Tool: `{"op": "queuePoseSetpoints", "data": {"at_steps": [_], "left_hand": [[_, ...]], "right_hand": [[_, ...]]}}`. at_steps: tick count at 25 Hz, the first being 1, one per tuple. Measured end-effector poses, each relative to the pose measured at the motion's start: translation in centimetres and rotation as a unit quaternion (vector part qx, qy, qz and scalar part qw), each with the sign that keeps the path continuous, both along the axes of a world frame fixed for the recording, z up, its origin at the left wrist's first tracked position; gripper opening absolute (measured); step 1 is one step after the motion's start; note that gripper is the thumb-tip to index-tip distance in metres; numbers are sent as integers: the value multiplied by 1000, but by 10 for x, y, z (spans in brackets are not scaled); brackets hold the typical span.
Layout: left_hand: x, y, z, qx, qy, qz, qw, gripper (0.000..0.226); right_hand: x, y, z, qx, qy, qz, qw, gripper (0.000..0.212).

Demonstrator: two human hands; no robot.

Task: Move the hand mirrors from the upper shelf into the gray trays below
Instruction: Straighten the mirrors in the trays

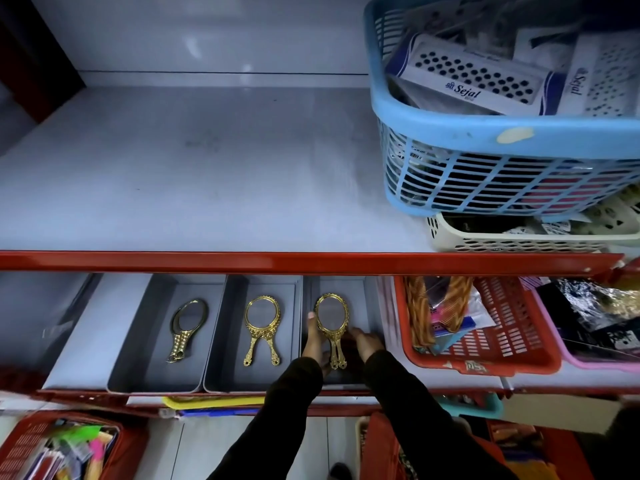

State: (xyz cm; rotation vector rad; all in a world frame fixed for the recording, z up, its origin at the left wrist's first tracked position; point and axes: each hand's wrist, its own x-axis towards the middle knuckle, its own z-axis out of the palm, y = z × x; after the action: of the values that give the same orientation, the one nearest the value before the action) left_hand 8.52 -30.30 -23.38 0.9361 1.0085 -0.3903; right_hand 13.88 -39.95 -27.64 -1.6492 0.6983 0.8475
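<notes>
Gray upper shelf [207,168] (red-edged), blue basket [502,140] rt.

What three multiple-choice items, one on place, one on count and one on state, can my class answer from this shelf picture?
1. Where does the blue basket stand?
A. On the upper shelf, at its right end
B. In a gray tray
C. On the floor

2. How many gray trays on the lower shelf hold gold hand mirrors?
A. One
B. Three
C. Five

3. What is happening to the mirrors in the right tray?
A. They lie untouched
B. Both hands are at them
C. They hang from a hook

Answers:
1 A: the basket sits on the upper shelf, above a cream basket.
2 B: the left tray, the middle tray and the right tray each show mirrors.
3 B: the left hand and the right hand flank the right tray's mirrors, fingers touching the frame and handles.
</notes>
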Motion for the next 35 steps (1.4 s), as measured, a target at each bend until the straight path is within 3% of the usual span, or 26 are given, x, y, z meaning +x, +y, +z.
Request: {"op": "queuePoseSetpoints", "data": {"at_steps": [14, 18, 24, 35], "left_hand": [[1, -5, 12, 12, -2, 4, 1000, 86], [1, -8, 16, 8, -2, 10, 1000, 87], [2, -11, 24, 18, -16, 2, 1000, 76], [-2, -9, 29, 19, -4, -13, 1000, 77]], "right_hand": [[1, -5, -32, 31, 1, 39, 999, 30], [-9, -2, 2, -20, -14, 77, 997, 34], [-13, -5, -7, -95, -50, 116, 987, 43], [-16, -4, -5, -123, -74, 164, 976, 45]]}}
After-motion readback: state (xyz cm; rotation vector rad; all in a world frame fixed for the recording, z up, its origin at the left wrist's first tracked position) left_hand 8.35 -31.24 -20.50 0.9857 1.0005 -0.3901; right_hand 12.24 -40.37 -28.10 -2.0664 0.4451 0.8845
